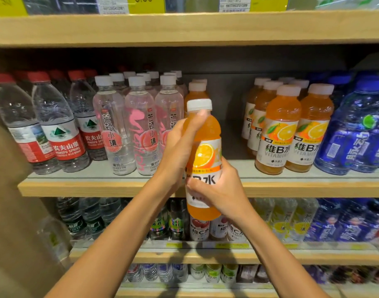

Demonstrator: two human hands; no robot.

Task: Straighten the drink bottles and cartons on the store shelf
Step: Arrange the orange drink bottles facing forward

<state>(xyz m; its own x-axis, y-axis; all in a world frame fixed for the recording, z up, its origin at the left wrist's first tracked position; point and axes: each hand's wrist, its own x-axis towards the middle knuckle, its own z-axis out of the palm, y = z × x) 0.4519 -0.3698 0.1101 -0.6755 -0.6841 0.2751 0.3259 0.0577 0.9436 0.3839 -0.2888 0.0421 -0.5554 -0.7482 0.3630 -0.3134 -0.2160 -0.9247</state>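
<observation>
An orange vitamin drink bottle (205,147) with a white cap is held upright in front of the middle shelf (102,187), off the shelf board. My left hand (180,147) grips its upper body from the left. My right hand (223,190) holds its lower label from the right. Behind it is a gap in the row, with two more orange bottles (196,91) at the back. Further orange bottles (281,130) stand in rows to the right of the gap.
Pink-label clear bottles (139,125) and red-cap water bottles (59,123) stand left of the gap. Blue bottles (356,130) fill the right end. A wooden shelf (184,29) with price tags hangs above. Lower shelves hold several more drinks (199,229).
</observation>
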